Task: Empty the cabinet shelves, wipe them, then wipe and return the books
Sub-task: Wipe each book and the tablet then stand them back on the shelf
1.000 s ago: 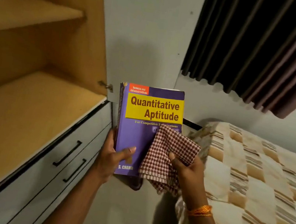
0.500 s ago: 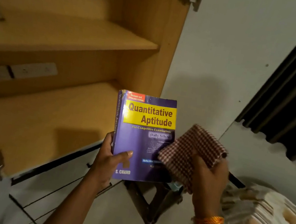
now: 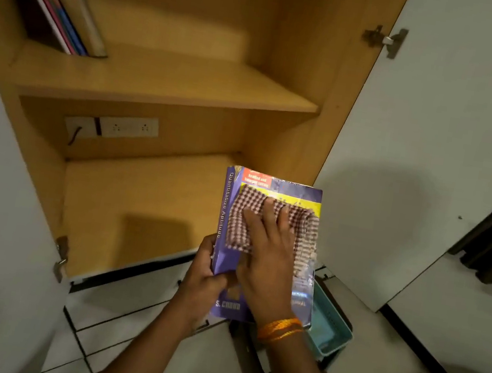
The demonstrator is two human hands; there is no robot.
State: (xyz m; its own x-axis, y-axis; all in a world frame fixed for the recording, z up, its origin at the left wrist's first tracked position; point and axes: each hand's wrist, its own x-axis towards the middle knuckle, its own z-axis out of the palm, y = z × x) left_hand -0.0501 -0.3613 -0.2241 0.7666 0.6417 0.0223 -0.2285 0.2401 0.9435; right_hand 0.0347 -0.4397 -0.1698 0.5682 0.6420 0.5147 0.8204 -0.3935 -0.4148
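Purple cover, yellow title band: the book point(image 3: 264, 247) is held upright in front of the open cabinet point(image 3: 170, 84), spine to the left. Left hand point(image 3: 207, 280) grips it at the lower spine edge, fingers curled round behind, thumb on the cover. Checked red-and-white cloth point(image 3: 274, 226) lies flat on the upper cover, under the right hand point(image 3: 269, 254); its fingers point(image 3: 265, 218) are fairly straight and spread, pressing the cloth down. Cloth's right edge hangs past the fingertips toward the book's fore-edge; whether it wraps over is unclear, as that part is blurred. Orange thread band point(image 3: 280, 328) on the right wrist. Beyond the fingers, lower shelf point(image 3: 139, 201) with sockets point(image 3: 128, 127) behind; upper shelf point(image 3: 158, 82) carries leaning books point(image 3: 61, 2) at its left. Teal bin point(image 3: 331, 329) just below the wrist.
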